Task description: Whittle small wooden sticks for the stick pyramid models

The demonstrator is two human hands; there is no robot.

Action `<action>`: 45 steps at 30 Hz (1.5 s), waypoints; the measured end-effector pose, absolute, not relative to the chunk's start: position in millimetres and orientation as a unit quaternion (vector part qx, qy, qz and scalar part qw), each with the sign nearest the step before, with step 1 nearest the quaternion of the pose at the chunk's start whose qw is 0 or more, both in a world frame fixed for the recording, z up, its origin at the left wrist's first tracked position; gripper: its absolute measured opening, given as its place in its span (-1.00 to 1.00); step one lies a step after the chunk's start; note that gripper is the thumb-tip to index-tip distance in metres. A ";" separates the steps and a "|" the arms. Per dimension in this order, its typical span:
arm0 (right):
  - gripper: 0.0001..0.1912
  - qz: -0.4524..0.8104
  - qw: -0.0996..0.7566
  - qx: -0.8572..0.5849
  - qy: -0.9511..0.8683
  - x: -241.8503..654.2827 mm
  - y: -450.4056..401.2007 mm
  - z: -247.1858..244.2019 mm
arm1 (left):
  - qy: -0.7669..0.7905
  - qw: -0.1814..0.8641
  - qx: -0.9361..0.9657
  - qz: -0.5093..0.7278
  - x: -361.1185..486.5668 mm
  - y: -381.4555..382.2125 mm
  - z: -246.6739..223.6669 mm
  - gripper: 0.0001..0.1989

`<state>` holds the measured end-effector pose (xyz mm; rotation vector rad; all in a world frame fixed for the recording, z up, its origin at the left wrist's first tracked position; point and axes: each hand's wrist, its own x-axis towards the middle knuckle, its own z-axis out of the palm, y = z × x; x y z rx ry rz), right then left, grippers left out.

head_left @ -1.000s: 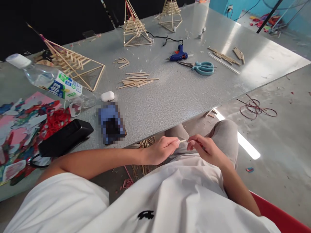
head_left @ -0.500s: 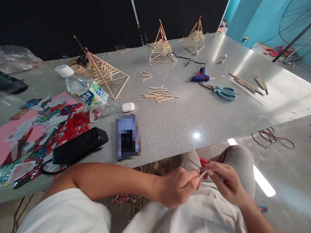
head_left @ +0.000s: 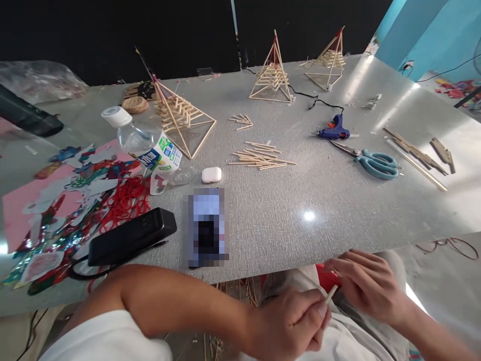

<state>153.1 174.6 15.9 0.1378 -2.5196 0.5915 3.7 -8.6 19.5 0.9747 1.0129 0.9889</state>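
Over my lap, my left hand (head_left: 296, 321) is closed around a short wooden stick (head_left: 331, 294), one end of which sticks out past the thumb. To its right is my right hand (head_left: 370, 283), apart from the stick, with its fingers loosely bent and nothing visible in them; the underside is hidden. Something red (head_left: 327, 277) shows below the right fingers, too covered to name. On the table in front lie a pile of thin wooden sticks (head_left: 261, 156) and a smaller pile of short sticks (head_left: 242, 121).
Three stick pyramids (head_left: 272, 80) stand towards the back. A blue glue gun (head_left: 334, 129) and scissors (head_left: 378, 163) lie at the right. Leftward are a plastic bottle (head_left: 141, 138), a white case (head_left: 211, 174), a blurred phone (head_left: 208, 225), a black power bank (head_left: 131, 235) and red string (head_left: 126, 200).
My right hand has moved away from the stick, which both hands touched before. The stick stays in my left hand. The view has shifted, so the table sits lower and further right.
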 end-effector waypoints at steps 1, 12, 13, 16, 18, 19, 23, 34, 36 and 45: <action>-0.67 0.236 0.279 0.058 -0.929 150.0 179.3 17.9 | 0.451 0.660 0.411 0.437 3.6 -7.9 20.2 -0.55; -0.86 0.591 0.142 0.064 -0.791 136.5 199.8 17.8 | 0.463 0.675 0.317 0.479 4.6 -1.6 17.4 -0.46; -0.89 0.593 0.139 0.065 -0.790 136.8 200.3 17.0 | 0.465 0.676 0.315 0.477 4.6 -1.8 16.4 -0.46; -0.91 0.590 0.119 0.061 -0.796 139.6 202.9 16.1 | 0.462 0.677 0.314 0.479 3.9 -2.5 15.4 -0.47; -0.94 0.592 0.093 0.060 -0.798 143.8 207.0 18.3 | 0.448 0.678 0.311 0.493 3.1 -3.1 16.7 -0.48; -0.93 0.595 0.079 0.053 -0.798 146.0 210.4 20.6 | 0.442 0.678 0.309 0.500 2.7 -3.6 17.6 -0.49; -0.75 0.599 0.106 -0.056 -0.791 134.3 237.0 35.0 | 0.433 0.662 0.368 0.489 -0.2 -7.9 19.8 -0.51; -0.72 0.335 0.290 -0.246 -0.862 -85.8 322.5 12.7 | 0.447 0.606 0.550 0.362 -2.8 -13.1 12.4 -0.59; -0.79 0.328 0.289 -0.209 -0.875 -90.8 324.3 4.2 | 0.455 0.616 0.543 0.343 -2.8 -12.6 15.2 -0.63; -0.79 0.265 0.279 -0.127 -0.914 -76.1 329.9 -15.9 | 0.467 0.618 0.533 0.340 -2.3 -11.2 12.3 -0.65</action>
